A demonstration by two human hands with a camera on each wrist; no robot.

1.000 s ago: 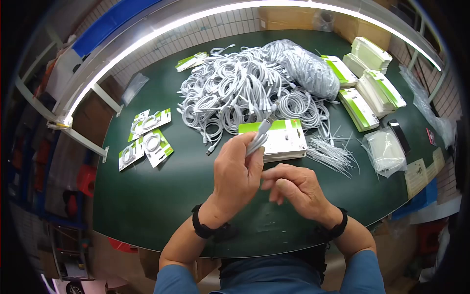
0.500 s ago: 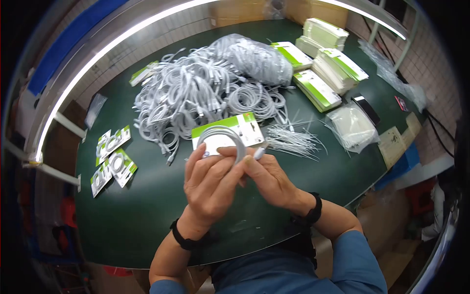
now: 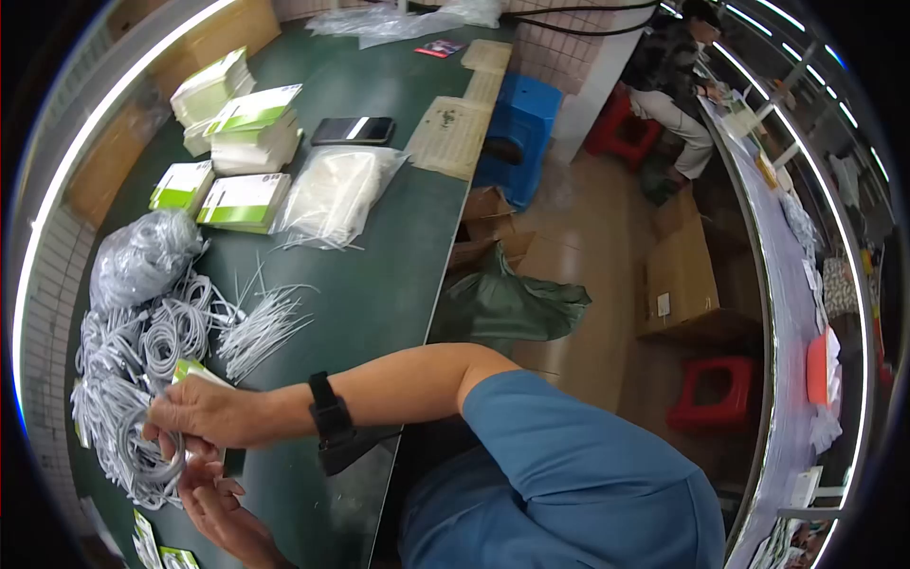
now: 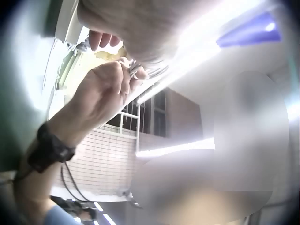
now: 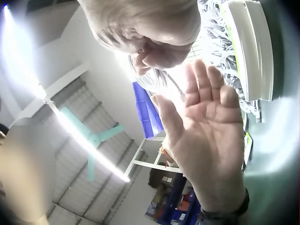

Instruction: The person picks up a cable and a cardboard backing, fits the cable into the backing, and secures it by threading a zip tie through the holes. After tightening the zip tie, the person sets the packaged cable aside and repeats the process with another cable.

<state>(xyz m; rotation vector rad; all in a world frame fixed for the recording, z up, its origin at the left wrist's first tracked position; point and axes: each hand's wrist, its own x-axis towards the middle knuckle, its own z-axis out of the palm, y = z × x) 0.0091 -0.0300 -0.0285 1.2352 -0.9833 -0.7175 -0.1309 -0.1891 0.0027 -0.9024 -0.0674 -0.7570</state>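
A coiled pale grey cable point(image 3: 142, 463) is pinched in my right hand point(image 3: 210, 414) over the left part of the table. The coil point(image 5: 157, 80) also shows beyond my right hand point(image 5: 150, 33) in the right wrist view. My left hand point(image 3: 226, 520) is just below it, palm turned up. In the right wrist view my left hand point(image 5: 211, 122) has straight fingers and nothing in its palm. The left wrist view shows my right hand point(image 4: 101, 91) with fingertips curled on the cable point(image 4: 136, 70). A green-and-white card stack point(image 3: 197, 372) is partly hidden behind my right hand.
A heap of coiled cables point(image 3: 104, 379) and a plastic-wrapped bundle point(image 3: 147, 258) lie behind the hands. Thin white ties point(image 3: 261, 332), a bag point(image 3: 332, 194), a phone point(image 3: 353, 131) and card stacks point(image 3: 248, 201) are farther along. Packed cards point(image 3: 147, 541) lie lower left. Another person point(image 3: 668, 81) sits beyond.
The head view has swung right. The coil was gripped by my left hand, with my right hand at its connector; now my right hand holds it and my left fingers are extended.
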